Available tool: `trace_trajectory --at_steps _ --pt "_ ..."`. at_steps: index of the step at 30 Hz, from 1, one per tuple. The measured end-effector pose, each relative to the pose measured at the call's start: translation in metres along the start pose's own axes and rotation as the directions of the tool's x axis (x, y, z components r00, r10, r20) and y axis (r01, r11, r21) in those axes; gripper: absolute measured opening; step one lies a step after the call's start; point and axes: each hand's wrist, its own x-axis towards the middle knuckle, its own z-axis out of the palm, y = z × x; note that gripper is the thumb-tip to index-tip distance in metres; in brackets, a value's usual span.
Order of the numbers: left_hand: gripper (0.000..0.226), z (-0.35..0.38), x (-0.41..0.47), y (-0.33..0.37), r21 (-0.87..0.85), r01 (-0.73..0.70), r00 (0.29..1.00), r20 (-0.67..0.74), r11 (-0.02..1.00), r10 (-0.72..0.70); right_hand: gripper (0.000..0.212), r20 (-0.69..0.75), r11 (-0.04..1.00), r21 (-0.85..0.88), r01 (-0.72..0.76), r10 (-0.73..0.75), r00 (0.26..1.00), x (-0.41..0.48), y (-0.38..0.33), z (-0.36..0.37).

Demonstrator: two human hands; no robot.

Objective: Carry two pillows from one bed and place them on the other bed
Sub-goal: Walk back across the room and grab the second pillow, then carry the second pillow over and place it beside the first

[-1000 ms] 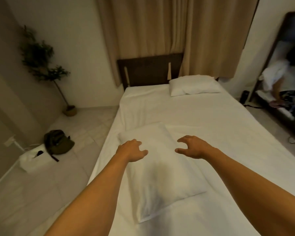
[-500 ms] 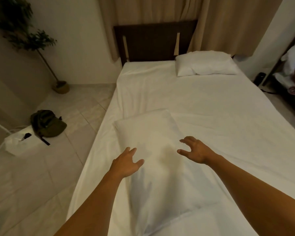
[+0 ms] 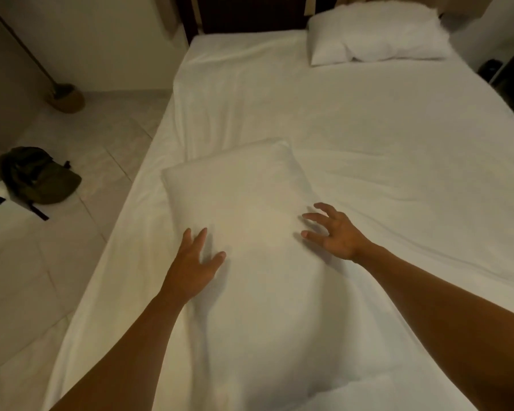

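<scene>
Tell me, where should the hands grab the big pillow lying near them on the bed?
Probably by its two long side edges, one hand on each. The near pillow lies lengthwise, pointing away, with the left hand at its left edge and the right hand at its right edge, both open. It looks soft and wide, so a grip from both sides, fingers tucked under, should lift it evenly off the bed.

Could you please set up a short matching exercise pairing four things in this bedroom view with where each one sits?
Things:
1. near white pillow
2. far white pillow
3. dark olive backpack
4. woven plant pot

Places:
A. on the tiled floor, left of the bed
B. by the dark headboard
C. against the wall, far left
D. between the left hand and right hand

Pairs: 1-D, 2-B, 3-A, 4-C
</scene>
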Motion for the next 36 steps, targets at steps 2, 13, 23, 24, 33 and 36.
trace_trajectory --at_steps 2,13,23,24,33,36 --pt "0.077 0.012 0.016 -0.004 -0.027 0.016 1.000 -0.024 1.000 -0.016 0.070 -0.037 0.999 0.036 0.026 -0.024 0.999 0.013 0.013 0.006" --pt "0.084 0.052 0.052 -0.033 -0.319 0.069 0.975 -0.180 0.945 -0.131 0.054 -0.053 0.979 0.201 0.018 -0.007 0.999 0.070 0.053 0.030" --pt "0.089 0.068 0.059 -0.049 -0.704 0.128 0.931 -0.157 0.699 -0.329 0.058 -0.065 0.902 0.432 0.001 0.030 0.997 0.073 0.050 0.049" --pt "0.084 0.066 0.059 -0.044 -0.701 0.096 0.934 -0.182 0.707 -0.307 0.057 -0.073 0.896 0.443 0.019 0.015 0.997 0.071 0.048 0.049" --pt "0.083 0.034 0.058 -0.012 -0.372 -0.172 0.962 -0.264 0.912 0.074 0.064 -0.111 0.877 0.452 0.166 -0.130 0.985 0.047 0.011 0.034" --pt "0.081 0.029 0.057 -0.010 -0.311 -0.256 0.947 -0.269 0.915 0.173 0.064 -0.165 0.885 0.414 0.214 -0.158 0.974 0.034 0.010 0.035"
